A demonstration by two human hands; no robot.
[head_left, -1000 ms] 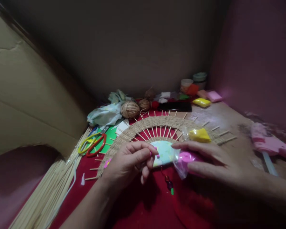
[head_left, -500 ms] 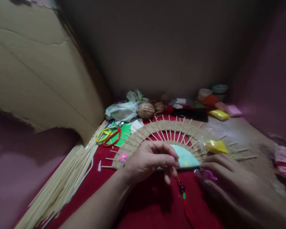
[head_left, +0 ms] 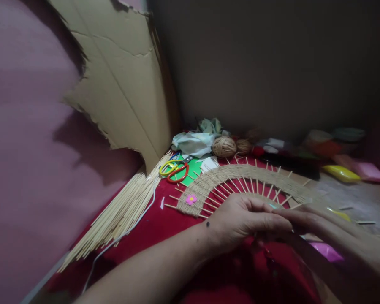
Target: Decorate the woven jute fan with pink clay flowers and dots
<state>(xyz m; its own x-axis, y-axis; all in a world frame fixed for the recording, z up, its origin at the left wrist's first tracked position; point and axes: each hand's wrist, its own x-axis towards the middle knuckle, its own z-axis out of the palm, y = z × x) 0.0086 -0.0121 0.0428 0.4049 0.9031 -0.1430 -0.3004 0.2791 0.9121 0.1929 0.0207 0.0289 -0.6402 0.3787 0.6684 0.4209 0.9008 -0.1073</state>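
A half-round woven fan (head_left: 215,181) with bare sticks jutting from its rim lies on the red cloth, a pink clay flower (head_left: 191,199) at its left end. Over its lower middle is my left hand (head_left: 250,219), thumb and fingers closed in a pinch. My right hand (head_left: 323,223) comes in from the right, its fingertips meeting the left ones; its fingers are partly blurred. Whatever lies between the fingertips is hidden. Below the left hand hangs a dark red beaded cord (head_left: 268,254), blurred. A bright pink packet (head_left: 327,251) shows under my right hand.
Scissors (head_left: 177,169) lie on a green sheet (head_left: 194,166) behind the fan. To the left is a bundle of thin sticks (head_left: 120,211) with a white cord. Twine balls (head_left: 224,146), crumpled cloth (head_left: 193,143) and a yellow packet (head_left: 341,173) line the back. Torn cardboard (head_left: 123,84) leans there.
The view has swung left, so things appear farther right. My right hand has come over to my left hand, and their fingertips now meet. The left hand stays pinched.
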